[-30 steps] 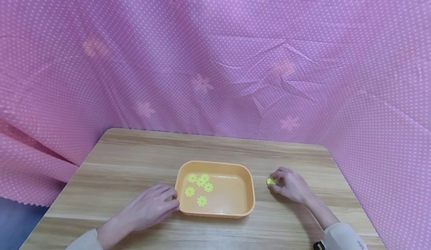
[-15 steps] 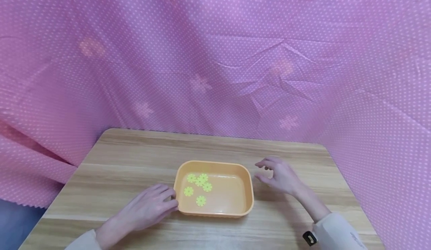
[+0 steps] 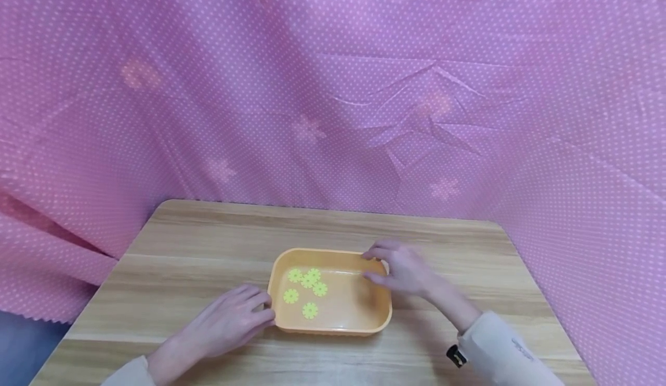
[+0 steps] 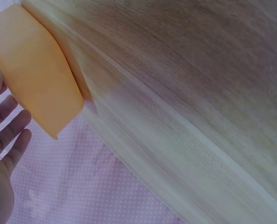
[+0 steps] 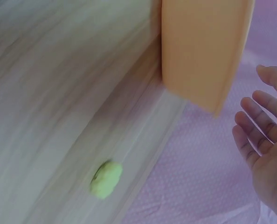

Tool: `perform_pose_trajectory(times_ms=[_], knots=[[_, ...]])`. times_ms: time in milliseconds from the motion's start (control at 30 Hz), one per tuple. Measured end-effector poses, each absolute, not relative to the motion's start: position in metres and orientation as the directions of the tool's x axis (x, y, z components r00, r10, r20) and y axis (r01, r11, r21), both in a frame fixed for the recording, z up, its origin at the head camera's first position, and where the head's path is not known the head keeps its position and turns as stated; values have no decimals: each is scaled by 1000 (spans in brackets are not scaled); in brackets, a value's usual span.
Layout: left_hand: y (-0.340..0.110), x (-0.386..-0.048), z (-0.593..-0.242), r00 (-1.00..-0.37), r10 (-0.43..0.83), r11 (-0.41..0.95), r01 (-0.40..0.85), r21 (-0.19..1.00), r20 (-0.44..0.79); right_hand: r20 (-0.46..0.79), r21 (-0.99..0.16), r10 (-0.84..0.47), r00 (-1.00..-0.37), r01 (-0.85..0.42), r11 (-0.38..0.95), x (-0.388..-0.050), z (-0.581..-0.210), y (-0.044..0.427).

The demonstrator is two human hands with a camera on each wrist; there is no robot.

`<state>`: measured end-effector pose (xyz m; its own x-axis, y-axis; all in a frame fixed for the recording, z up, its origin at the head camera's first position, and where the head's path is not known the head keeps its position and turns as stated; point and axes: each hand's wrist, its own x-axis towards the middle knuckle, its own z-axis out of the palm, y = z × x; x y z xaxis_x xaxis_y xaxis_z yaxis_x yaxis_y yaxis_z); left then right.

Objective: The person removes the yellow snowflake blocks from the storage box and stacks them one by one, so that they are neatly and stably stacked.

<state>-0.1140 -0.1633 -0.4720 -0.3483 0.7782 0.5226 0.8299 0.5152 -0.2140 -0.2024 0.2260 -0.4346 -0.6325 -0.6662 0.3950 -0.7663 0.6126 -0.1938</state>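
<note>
An orange rectangular plastic basin [image 3: 359, 308] stands on the table. Several flat yellow flower-shaped discs [image 3: 310, 311] lie in its left half. My left hand [image 3: 229, 322] is at the basin's left rim, thumb and fingertips touching it from outside. Over the right rim reaches my right hand [image 3: 408, 270], thumb and fingers spread apart, with nothing visible between them. In the right wrist view, a yellow-green clump [image 5: 106, 179], looking like stacked discs, sits on the table outside the basin; in the head view the right hand hides that spot.
The wood-grain table [image 3: 218, 241] has rounded back corners. A pink and purple dotted cloth [image 3: 333, 114] hangs behind it and at both sides. A black device [image 3: 456, 356] shows at the right cuff.
My right hand has let go of the yellow piece on the table and moved left over the basin's right rim, its fingers spreading. The left hand and basin stay in place.
</note>
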Motion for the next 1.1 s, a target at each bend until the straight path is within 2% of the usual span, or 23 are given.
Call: perform_pose_trajectory(times_ms=[333, 733, 867, 1100], knots=[[-163, -115, -472, -341, 777, 512, 831, -217, 530, 281, -127, -795, -538, -842, 525, -202, -442, 186], [-163, -116, -472, -318, 777, 500, 837, -224, 544, 93, -53, -861, -501, -866, 498, -212, -459, 157], [-164, -115, -473, -316, 772, 500, 837, -221, 552, 40, -44, -861, -507, -862, 506, -214, -467, 149], [-163, -115, -473, -322, 766, 504, 839, -208, 557, -8, -50, -831, -556, -830, 555, -215, -472, 140]])
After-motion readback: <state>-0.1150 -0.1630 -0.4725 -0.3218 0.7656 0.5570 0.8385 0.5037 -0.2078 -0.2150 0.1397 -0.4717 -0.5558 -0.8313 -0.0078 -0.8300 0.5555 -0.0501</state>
